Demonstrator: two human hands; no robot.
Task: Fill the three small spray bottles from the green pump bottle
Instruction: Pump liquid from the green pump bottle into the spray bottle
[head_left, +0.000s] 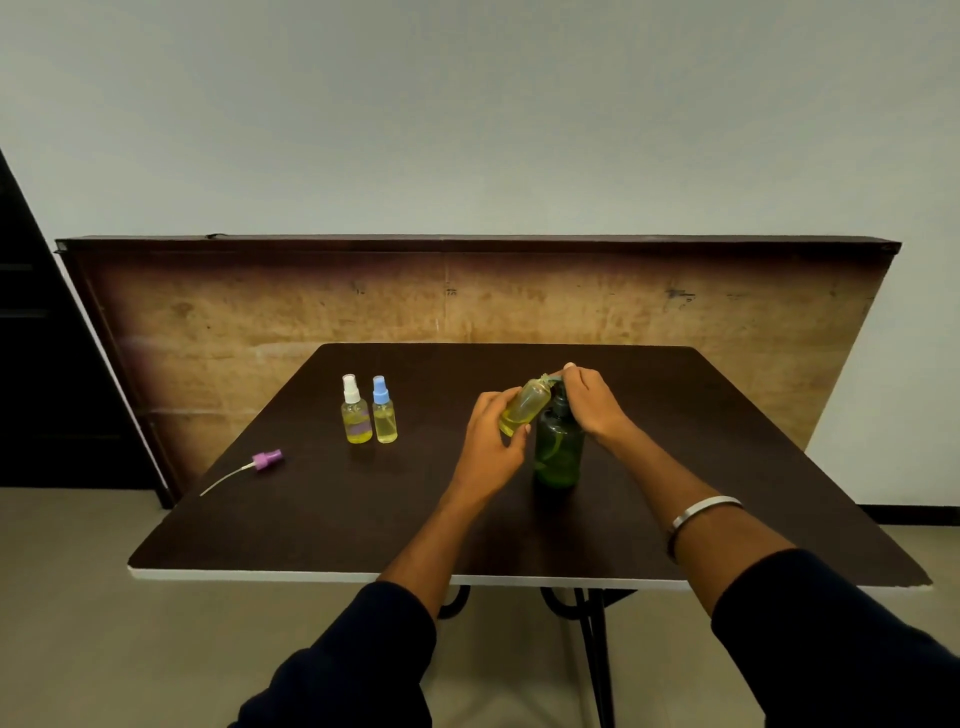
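A dark brown surface (363, 519) with a pale front edge carries everything, and a worn wooden board (311, 306) stands upright behind it against the wall. The landmark is the green pump bottle (558, 452), which stands upright on the surface a little right of centre.

The right hand (592, 400) rests on top of the green pump bottle, closed over its dark pump head, with the fingers curled down around it. A silver bangle (701, 512) circles the right forearm, nearer the camera than the green bottle.

The left hand (488, 447) is just to the left of the green pump bottle and grips an open small bottle (524, 408), thumb and fingers wrapped round its lower part. This small bottle is tilted, its uncapped neck pointing up and right toward the pump spout, and yellowish liquid lies in its lower end. Whether neck and spout touch cannot be told.

Well to the left of the green pump bottle two more small bottles stand upright side by side, nearly touching: the white-capped bottle (356, 413) and, closer to the green one, the blue-capped bottle (384, 413). Both hold yellow liquid.

Farthest left of the green pump bottle, near the surface's left edge, lies a purple spray cap (267, 460) on its side, its thin white tube trailing away toward the edge.
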